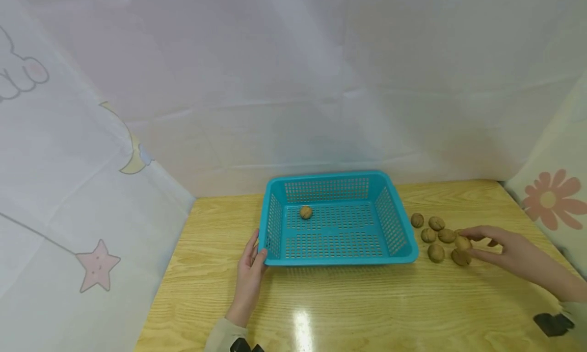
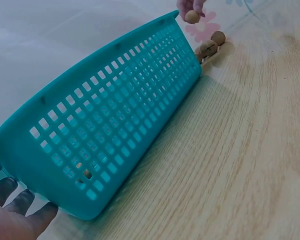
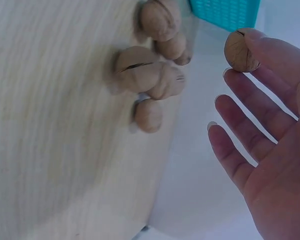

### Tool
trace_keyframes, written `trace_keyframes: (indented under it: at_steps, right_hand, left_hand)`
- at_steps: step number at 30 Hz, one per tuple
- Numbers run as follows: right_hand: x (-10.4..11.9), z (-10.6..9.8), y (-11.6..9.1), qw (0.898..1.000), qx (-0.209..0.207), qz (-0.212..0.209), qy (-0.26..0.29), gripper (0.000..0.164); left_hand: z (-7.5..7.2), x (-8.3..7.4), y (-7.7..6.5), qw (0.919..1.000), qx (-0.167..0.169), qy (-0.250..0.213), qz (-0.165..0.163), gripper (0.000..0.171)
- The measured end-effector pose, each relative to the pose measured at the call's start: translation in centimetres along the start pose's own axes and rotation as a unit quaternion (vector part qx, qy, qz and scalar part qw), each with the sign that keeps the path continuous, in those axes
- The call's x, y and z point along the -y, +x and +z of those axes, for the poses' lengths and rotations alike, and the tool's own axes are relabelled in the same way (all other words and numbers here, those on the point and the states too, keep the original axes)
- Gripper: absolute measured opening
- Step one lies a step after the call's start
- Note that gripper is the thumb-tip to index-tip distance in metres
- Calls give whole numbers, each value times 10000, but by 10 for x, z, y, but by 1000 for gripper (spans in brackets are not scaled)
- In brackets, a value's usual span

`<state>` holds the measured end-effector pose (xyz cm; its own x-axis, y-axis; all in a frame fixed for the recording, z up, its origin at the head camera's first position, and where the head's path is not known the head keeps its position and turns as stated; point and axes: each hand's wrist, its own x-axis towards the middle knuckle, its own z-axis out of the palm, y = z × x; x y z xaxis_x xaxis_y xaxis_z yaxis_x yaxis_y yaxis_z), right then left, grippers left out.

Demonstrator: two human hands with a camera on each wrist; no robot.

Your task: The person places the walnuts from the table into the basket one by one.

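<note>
A blue-green plastic basket (image 1: pixel 339 262) stands on the table with one walnut (image 1: pixel 305 212) inside, toward its left. At the near left corner my left hand (image 1: pixel 249 278) grips the rim, thumb on top and fingers along the outside wall. My right hand (image 1: pixel 509 247) pinches a walnut (image 3: pixel 240 51) between thumb and forefinger, its other fingers spread in the right wrist view. That walnut is raised above a loose group of several walnuts (image 1: pixel 436 252) lying right of the basket. In the left wrist view, the basket's slotted side (image 2: pixel 120 115) fills the middle.
The wood-grain table (image 1: pixel 344 301) ends at the back against a pale hanging cloth (image 1: pixel 312 87). Cloth printed with a star (image 1: pixel 98 266) hangs at the left, and a flower print (image 1: pixel 552 199) shows at the right. Dark wrist straps sit on both sleeves.
</note>
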<state>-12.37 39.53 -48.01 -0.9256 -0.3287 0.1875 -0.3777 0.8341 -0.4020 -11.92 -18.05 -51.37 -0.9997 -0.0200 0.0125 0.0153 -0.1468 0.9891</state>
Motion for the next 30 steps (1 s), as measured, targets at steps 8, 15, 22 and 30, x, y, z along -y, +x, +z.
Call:
trace_keyframes:
  at_steps: [8, 15, 22, 30]
  right_hand:
    - [20, -11, 19, 9978, -259, -606, -24, 44]
    - [41, -19, 38, 9973, -156, -713, 85, 43]
    - [66, -23, 65, 9947, -118, -1005, 171, 43]
    - [99, -24, 100, 9926, 386, -1127, 235, 38]
  left_hand:
    - [0, 0, 1, 10000, 23, -34, 23, 62]
    - [-1, 1, 1, 10000, 6, -15, 25, 63]
    - [-1, 1, 1, 10000, 62, 6, 41, 62]
    - [-1, 0, 0, 9999, 60, 58, 56, 62]
